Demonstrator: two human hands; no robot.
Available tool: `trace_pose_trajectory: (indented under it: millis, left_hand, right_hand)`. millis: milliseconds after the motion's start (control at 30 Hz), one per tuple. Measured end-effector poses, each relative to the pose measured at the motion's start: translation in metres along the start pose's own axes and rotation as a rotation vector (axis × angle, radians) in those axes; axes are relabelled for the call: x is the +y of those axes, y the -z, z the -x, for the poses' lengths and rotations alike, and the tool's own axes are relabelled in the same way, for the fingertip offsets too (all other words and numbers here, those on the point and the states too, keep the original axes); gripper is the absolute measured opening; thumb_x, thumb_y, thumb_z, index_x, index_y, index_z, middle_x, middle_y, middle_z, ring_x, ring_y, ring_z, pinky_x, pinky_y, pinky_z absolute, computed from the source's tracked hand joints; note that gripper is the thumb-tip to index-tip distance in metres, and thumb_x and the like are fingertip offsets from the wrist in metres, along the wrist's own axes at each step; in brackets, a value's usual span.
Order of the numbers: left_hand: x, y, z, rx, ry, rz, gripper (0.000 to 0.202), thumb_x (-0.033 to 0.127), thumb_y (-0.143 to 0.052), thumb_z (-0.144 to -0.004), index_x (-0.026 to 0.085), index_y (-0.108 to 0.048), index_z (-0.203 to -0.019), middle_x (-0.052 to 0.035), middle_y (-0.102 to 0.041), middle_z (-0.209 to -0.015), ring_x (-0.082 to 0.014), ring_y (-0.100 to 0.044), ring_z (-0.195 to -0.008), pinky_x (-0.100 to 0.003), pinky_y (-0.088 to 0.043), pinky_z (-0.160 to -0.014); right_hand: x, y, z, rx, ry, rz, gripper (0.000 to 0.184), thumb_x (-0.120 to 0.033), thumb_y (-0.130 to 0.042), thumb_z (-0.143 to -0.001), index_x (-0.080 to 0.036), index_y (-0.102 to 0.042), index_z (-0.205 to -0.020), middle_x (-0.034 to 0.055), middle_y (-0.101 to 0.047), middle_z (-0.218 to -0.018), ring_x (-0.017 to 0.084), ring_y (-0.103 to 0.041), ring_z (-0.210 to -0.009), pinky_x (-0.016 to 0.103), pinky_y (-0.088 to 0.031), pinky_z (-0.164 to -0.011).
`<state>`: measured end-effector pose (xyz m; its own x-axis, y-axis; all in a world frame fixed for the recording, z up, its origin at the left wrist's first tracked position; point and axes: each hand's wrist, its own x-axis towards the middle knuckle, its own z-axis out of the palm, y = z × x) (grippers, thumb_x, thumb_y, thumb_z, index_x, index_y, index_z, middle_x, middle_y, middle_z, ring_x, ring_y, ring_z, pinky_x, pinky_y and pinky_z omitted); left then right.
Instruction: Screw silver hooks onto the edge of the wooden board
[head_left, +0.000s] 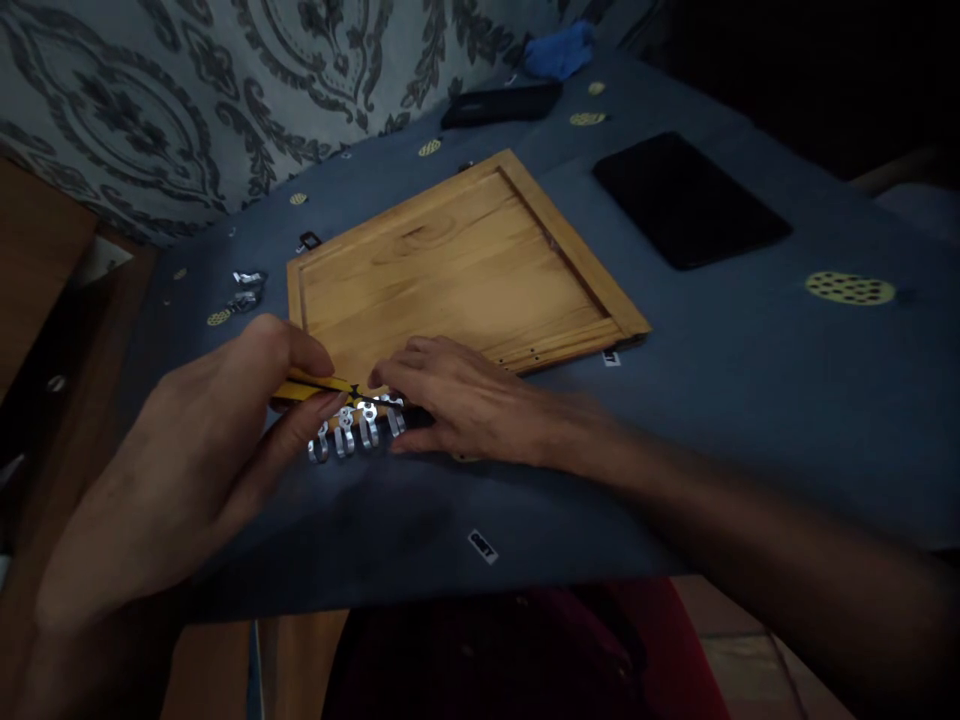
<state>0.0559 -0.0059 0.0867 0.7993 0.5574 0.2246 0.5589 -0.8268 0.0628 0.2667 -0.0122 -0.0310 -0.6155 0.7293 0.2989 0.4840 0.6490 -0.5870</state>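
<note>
My left hand (217, 440) is closed around the yellow handle of a screwdriver (311, 384), whose thin dark shaft points right. Below the shaft, a row of several shiny metal hooks (367, 425) sits along the near edge of a framed wooden board (442, 270). My right hand (465, 400) lies over that edge. Its fingers rest on the board and its thumb is beside the rightmost hook, gripping it near the screwdriver's tip. The exact contact at the tip is too dark to make out.
More metal hooks (247, 290) lie left of the board on the blue patterned tablecloth (750, 400). A black tablet-like slab (690, 200) is at the right. Farther back are a black flat object (502, 104) and a blue cloth (559, 50) beside the patterned wall.
</note>
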Motion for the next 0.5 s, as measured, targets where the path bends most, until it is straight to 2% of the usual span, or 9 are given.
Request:
trace_pose_trajectory:
  millis: [233,367,500]
  left_hand:
    - [-0.0021,0.0042,-0.0085,-0.047,-0.099,-0.023,0.024,0.042,-0.04,-0.107,0.024,-0.053,-0.099,0.004,-0.061,-0.087,-0.0097,-0.064,-0.071,-0.019,-0.051,-0.059]
    - [0.0009,0.0016,-0.0074,0.011,-0.039,-0.097,0.032,0.051,-0.04,-0.106,0.024,-0.054,-0.096,0.0062,-0.06,-0.075,-0.0086,-0.061,-0.059,-0.02,-0.046,-0.05]
    - [0.0032,-0.0016,-0.0062,0.066,0.017,-0.123,0.033,0.05,-0.043,-0.106,0.024,-0.054,-0.091,0.0064,-0.061,-0.074,-0.0099,-0.062,-0.062,-0.022,-0.045,-0.054]
  right_hand:
    - [-0.0006,-0.0004,-0.0007,-0.008,-0.001,0.001,0.043,-0.037,-0.074,-0.092,-0.012,-0.057,-0.122,0.0123,-0.065,-0.109,0.027,-0.056,-0.104,0.04,-0.044,-0.091]
    - [-0.0007,0.0012,0.0002,-0.006,0.004,-0.013,0.038,-0.035,-0.074,-0.092,-0.015,-0.056,-0.12,0.0105,-0.064,-0.107,0.026,-0.056,-0.102,0.039,-0.044,-0.09]
    - [-0.0006,0.0021,0.0003,-0.018,0.004,-0.014,0.036,-0.036,-0.073,-0.093,-0.015,-0.057,-0.117,0.0096,-0.064,-0.105,0.026,-0.055,-0.1,0.038,-0.044,-0.088]
